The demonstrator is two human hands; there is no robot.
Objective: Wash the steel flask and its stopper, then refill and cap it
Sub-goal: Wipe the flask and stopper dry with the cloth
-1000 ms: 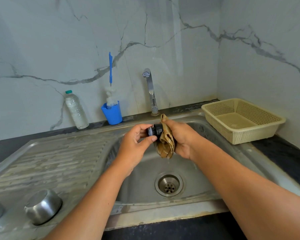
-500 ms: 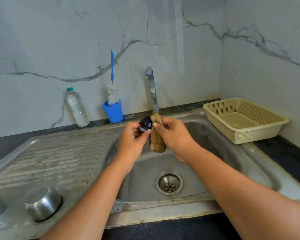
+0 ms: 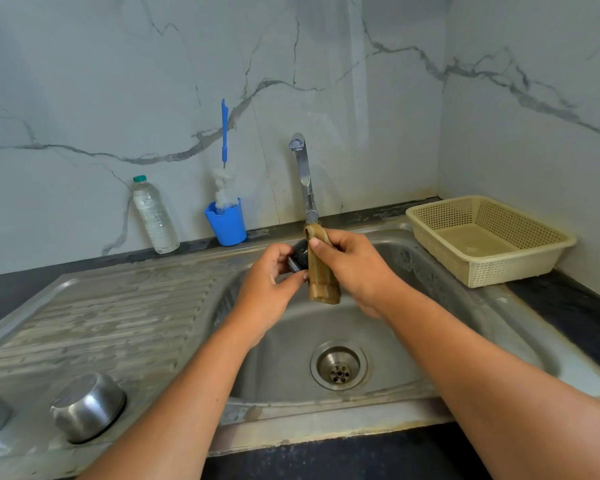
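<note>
Over the sink (image 3: 499, 327), just below the tap (image 3: 303, 174), the left hand (image 3: 267, 292) grasps the black stopper (image 3: 300, 259), its fingers curled round it. The right hand (image 3: 355, 271) pinches a folded brown cloth (image 3: 321, 278), thumb on top, held against the stopper's side. An upturned steel cup (image 3: 87, 407) sits on the drainboard (image 3: 118, 323).

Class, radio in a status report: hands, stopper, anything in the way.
Left hand grips black stopper. Right hand pinches brown cloth against it. Nothing in the way over the sink.
</note>
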